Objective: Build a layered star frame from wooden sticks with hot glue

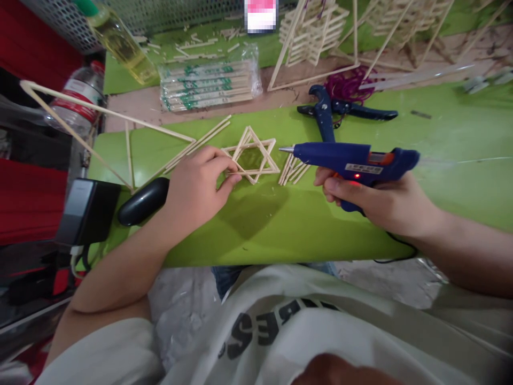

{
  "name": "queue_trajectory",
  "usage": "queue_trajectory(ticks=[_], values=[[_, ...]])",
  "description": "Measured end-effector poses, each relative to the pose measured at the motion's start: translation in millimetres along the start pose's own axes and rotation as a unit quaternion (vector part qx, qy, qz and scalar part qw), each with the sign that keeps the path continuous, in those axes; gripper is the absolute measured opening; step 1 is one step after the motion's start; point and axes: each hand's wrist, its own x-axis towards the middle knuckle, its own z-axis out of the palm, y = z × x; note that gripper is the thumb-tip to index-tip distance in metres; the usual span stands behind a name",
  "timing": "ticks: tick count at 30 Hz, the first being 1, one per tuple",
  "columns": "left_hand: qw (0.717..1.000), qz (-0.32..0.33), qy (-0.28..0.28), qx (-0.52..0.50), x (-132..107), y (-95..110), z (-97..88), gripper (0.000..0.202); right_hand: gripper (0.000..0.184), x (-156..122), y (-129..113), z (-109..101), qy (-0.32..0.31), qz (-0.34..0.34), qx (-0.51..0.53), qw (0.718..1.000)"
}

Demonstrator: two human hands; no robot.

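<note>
A small six-pointed star of thin wooden sticks [262, 172] lies on the green board. My left hand [204, 179] is closed at its left corner, thumb and fingers pinching the end of the star's sticks. In my right hand [372, 195] is a blue hot glue gun [336, 155] with a lit red light. Its metal nozzle points left, close to the star's right corner. Several loose short sticks [294, 170] lie beneath the nozzle, between the star and my right hand.
Blue cutters [323, 109] and purple cord [348, 85] lie behind the glue gun. Wrapped stick packs [210, 83] and a bottle of yellow liquid [122, 43] are at the back. A stick triangle frame [128, 144], black case [144, 202] and adapter [90, 208] sit left; stick structures [315, 35] stand behind.
</note>
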Motion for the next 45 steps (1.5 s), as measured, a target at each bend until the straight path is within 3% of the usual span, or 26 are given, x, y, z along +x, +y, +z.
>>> queue_trajectory(ticks=[45], values=[[1.0,-0.001,0.001,0.023,-3.5,-2.2,3.5,0.03,0.04,-2.4,3.6,-3.7,-0.002,0.009,-0.026,1.0]])
